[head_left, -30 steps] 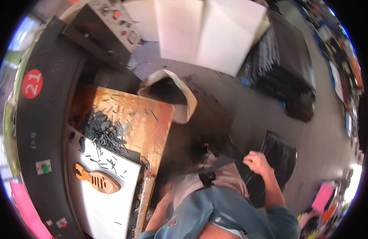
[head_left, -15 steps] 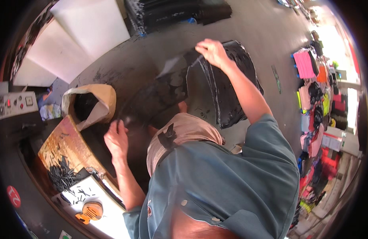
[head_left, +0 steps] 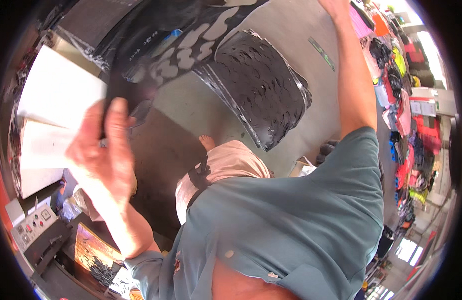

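My left hand [head_left: 103, 155], raised at the left and blurred, is closed on the edge of a thin black sheet [head_left: 245, 14] with rounded cut-out holes. The sheet stretches from that hand up toward the top edge of the view. My right hand [head_left: 336, 6] is at the upper right, its fingers cut off by the frame edge, so its grip is hidden. Below the sheet, on the floor, lies a stack of black sheets [head_left: 261, 87] with many curved cut lines.
White panels [head_left: 61, 90] stand at the left above a control box [head_left: 36, 225] with buttons. A brownish board [head_left: 91, 245] bears black scraps [head_left: 103, 272] at the lower left. Piles of coloured material [head_left: 401, 120] line the right side. A dark green strip [head_left: 321, 52] lies on the floor.
Both hands have risen and moved outward, the left up and left, the right toward the top edge. The black sheet has been lifted off the stack and spread out, and my view has turned.
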Demonstrator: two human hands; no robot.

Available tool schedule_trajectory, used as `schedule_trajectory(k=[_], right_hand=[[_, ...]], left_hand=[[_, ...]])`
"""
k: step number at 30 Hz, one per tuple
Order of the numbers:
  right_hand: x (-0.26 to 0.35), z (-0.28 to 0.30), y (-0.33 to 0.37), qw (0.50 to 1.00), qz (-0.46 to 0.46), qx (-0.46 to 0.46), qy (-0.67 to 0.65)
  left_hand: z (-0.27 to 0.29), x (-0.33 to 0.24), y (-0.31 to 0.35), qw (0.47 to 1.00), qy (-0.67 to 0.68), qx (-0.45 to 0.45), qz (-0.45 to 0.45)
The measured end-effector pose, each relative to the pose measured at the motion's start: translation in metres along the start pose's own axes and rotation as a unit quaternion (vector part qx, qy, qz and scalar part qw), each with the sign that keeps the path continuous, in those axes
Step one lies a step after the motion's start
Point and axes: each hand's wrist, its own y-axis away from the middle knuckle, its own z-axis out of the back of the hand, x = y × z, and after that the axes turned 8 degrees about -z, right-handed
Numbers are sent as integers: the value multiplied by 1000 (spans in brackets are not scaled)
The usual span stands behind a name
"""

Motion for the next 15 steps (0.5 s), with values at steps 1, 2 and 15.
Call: schedule_trajectory(k=[1, 2, 15], right_hand=[[-23, 25, 5, 1000, -28, -11, -8], [-48, 49, 13, 997, -64, -19, 39], [-414, 246, 476, 809, -378, 227, 389]], left_hand=[[-18, -13, 1, 998, -6, 27, -62], [-39, -23, 4, 992, -8, 44, -119], [-330, -86, 145, 523, 229, 668, -477]])
